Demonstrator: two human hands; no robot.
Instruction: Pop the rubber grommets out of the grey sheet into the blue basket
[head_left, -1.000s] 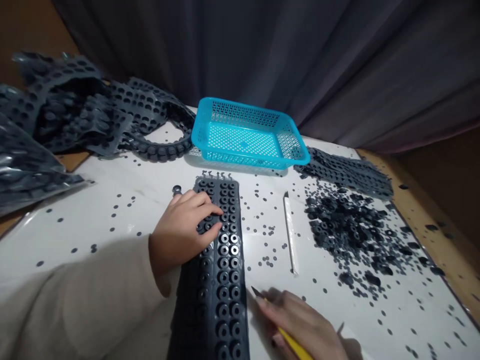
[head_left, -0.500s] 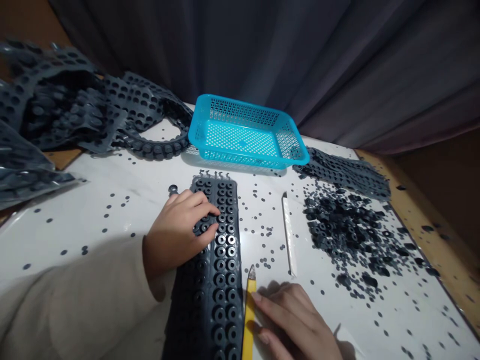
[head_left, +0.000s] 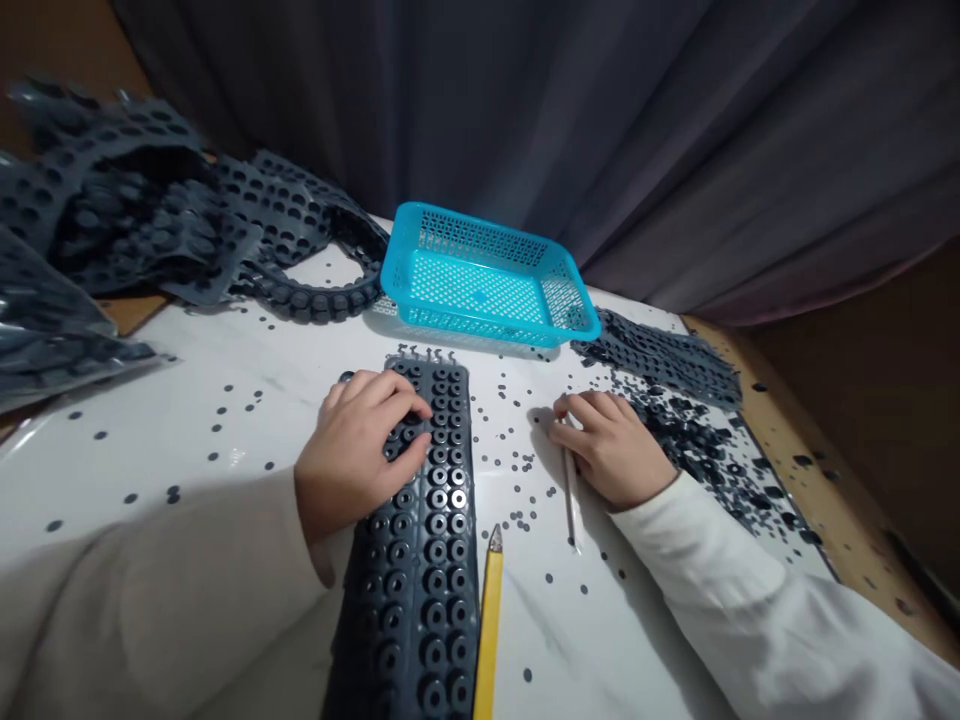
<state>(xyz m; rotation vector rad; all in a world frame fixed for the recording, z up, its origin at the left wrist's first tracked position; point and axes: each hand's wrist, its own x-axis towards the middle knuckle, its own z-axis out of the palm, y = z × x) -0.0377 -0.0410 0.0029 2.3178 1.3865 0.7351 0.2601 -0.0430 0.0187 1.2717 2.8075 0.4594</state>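
Note:
A dark rubber sheet (head_left: 436,525) with rows of round, ring-like parts lies lengthwise in front of me. My left hand (head_left: 367,440) rests over its upper left part, thumb and index finger apart, the other fingertips partly hidden. At the right, my right hand (head_left: 611,445) has its fingers closed round the upper end of a thin white stick-like tool (head_left: 573,510), whose lower end still touches the table. The tool's dark tip is covered by the fingers. Beside the sheet's lower right edge lies a yellow tool (head_left: 489,625) with a pointed metal tip.
A blue perforated basket (head_left: 487,335) stands behind the sheet. Dark rubber sheets (head_left: 281,205) and a clear plastic bag (head_left: 67,340) of dark parts lie left. To the right are a pile of dark scraps (head_left: 712,450) and another rubber sheet (head_left: 667,358). Small discs dot the white table (head_left: 247,430).
My right hand has left the yellow tool and moved up and right to the white tool, closing on its upper end. My left hand stays on the sheet.

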